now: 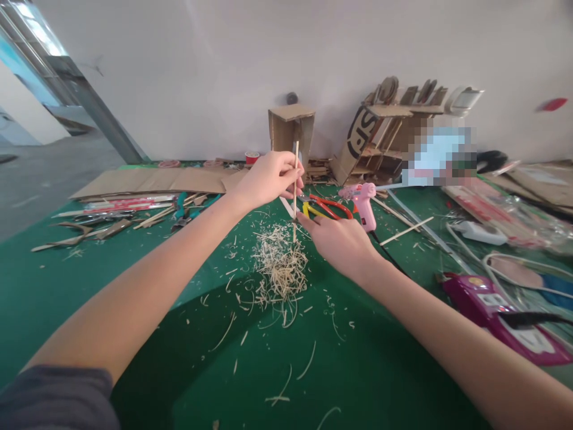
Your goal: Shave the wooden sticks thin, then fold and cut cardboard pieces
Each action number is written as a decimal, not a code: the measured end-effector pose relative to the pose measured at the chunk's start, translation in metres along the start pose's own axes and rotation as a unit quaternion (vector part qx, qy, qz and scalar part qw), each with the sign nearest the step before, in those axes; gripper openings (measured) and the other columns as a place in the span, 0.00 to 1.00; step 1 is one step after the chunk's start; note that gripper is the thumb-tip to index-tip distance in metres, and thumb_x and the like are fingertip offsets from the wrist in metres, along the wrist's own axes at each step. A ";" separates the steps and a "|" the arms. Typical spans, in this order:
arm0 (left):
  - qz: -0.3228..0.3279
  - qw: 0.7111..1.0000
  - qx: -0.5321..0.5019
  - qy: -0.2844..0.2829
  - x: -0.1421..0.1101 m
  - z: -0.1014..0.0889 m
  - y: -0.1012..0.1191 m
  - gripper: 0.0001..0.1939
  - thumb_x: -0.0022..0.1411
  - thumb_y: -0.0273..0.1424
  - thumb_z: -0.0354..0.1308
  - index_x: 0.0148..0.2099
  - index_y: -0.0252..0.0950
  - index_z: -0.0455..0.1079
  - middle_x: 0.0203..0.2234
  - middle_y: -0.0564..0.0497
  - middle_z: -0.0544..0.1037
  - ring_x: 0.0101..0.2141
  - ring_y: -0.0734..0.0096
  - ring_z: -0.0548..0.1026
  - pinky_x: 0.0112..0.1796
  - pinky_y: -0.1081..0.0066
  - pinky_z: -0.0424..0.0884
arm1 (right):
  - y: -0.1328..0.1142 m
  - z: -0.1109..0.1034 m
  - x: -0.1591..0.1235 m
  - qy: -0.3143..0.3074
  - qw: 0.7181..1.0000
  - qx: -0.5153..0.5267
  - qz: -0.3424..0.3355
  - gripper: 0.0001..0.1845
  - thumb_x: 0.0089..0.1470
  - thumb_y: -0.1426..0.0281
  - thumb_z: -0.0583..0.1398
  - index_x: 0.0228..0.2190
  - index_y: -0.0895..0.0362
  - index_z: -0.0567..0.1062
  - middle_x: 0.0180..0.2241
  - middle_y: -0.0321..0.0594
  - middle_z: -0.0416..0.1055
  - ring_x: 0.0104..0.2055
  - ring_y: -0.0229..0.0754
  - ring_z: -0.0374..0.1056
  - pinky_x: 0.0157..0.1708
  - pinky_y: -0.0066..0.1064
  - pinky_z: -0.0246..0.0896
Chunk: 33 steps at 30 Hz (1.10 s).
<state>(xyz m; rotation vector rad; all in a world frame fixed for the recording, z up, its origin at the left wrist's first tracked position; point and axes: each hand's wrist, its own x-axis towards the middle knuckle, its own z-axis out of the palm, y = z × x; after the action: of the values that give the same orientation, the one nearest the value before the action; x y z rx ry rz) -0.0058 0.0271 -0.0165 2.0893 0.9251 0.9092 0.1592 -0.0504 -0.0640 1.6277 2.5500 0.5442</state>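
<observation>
My left hand (pixel 271 177) is closed around a thin wooden stick (pixel 295 156), holding it upright with its lower end resting on the green mat (pixel 134 286). My right hand (pixel 338 242) is closed low beside the stick's base, pinching something small and dark that I cannot make out against the stick. Right below both hands lies a pile of pale wood shavings (pixel 281 263).
Red and yellow handled scissors (pixel 324 207) and a pink glue gun (pixel 364 203) lie just behind my right hand. Cardboard sheets (pixel 156 179), pliers and strips sit at the left. A cardboard box (pixel 290 128) and cardboard models stand by the wall. A magenta device (pixel 501 313) with cables lies right.
</observation>
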 end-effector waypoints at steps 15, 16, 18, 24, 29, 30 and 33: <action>-0.011 1.000 -0.001 0.003 -0.001 -0.004 -0.003 0.08 0.65 0.33 0.50 0.38 0.33 0.65 0.32 0.46 0.76 0.32 0.71 0.79 0.30 0.75 0.77 | -0.006 0.016 -0.007 -0.058 0.995 0.056 -0.065 0.37 0.46 0.86 0.51 0.58 0.57 0.63 0.30 0.42 0.74 0.23 0.36 0.65 0.19 0.30 0.41; -0.014 1.000 0.000 0.002 -0.001 -0.004 -0.003 0.08 0.65 0.32 0.49 0.39 0.33 0.65 0.32 0.45 0.76 0.32 0.71 0.79 0.30 0.75 0.77 | -0.006 0.015 -0.007 -0.063 0.994 0.059 -0.066 0.37 0.46 0.86 0.51 0.58 0.57 0.63 0.30 0.42 0.74 0.22 0.35 0.64 0.19 0.29 0.41; -0.021 1.000 0.002 0.003 -0.001 -0.005 -0.003 0.08 0.66 0.32 0.48 0.39 0.33 0.65 0.33 0.44 0.77 0.33 0.71 0.78 0.31 0.76 0.77 | -0.005 0.013 -0.009 -0.070 0.993 0.059 -0.067 0.38 0.46 0.87 0.50 0.59 0.59 0.61 0.30 0.43 0.74 0.22 0.35 0.64 0.19 0.29 0.40; -0.019 1.000 -0.009 -0.004 -0.002 -0.005 -0.002 0.07 0.65 0.29 0.47 0.40 0.33 0.65 0.37 0.43 0.77 0.35 0.70 0.78 0.31 0.76 0.76 | 0.006 0.006 -0.022 -0.099 0.989 0.104 -0.041 0.27 0.53 0.81 0.50 0.54 0.57 0.68 0.29 0.44 0.74 0.23 0.36 0.66 0.20 0.28 0.44; -0.026 0.999 -0.019 -0.013 -0.001 -0.006 -0.003 0.08 0.65 0.29 0.46 0.41 0.33 0.65 0.38 0.43 0.77 0.35 0.71 0.78 0.32 0.75 0.76 | 0.018 0.008 -0.022 -0.066 0.990 0.120 -0.046 0.21 0.58 0.73 0.49 0.50 0.53 0.71 0.28 0.42 0.74 0.25 0.36 0.66 0.22 0.28 0.46; -0.026 0.999 -0.020 -0.017 0.000 -0.006 -0.003 0.08 0.65 0.29 0.46 0.42 0.33 0.65 0.38 0.43 0.77 0.36 0.71 0.78 0.33 0.76 0.76 | 0.018 0.009 -0.020 -0.046 0.992 0.113 -0.043 0.22 0.59 0.72 0.48 0.52 0.51 0.70 0.29 0.42 0.74 0.25 0.37 0.66 0.22 0.28 0.45; -0.021 0.999 -0.017 -0.031 0.000 -0.005 -0.002 0.09 0.66 0.30 0.45 0.44 0.34 0.64 0.40 0.43 0.76 0.37 0.71 0.78 0.34 0.76 0.76 | 0.017 0.016 -0.014 0.031 0.995 0.090 -0.022 0.25 0.59 0.72 0.47 0.57 0.50 0.66 0.30 0.41 0.75 0.25 0.38 0.65 0.21 0.29 0.40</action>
<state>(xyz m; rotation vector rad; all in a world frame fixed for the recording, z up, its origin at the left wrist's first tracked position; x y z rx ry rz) -0.0110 0.0295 -0.0156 2.0503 0.9104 0.8278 0.1844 -0.0520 -0.0753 1.6263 2.7453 0.3769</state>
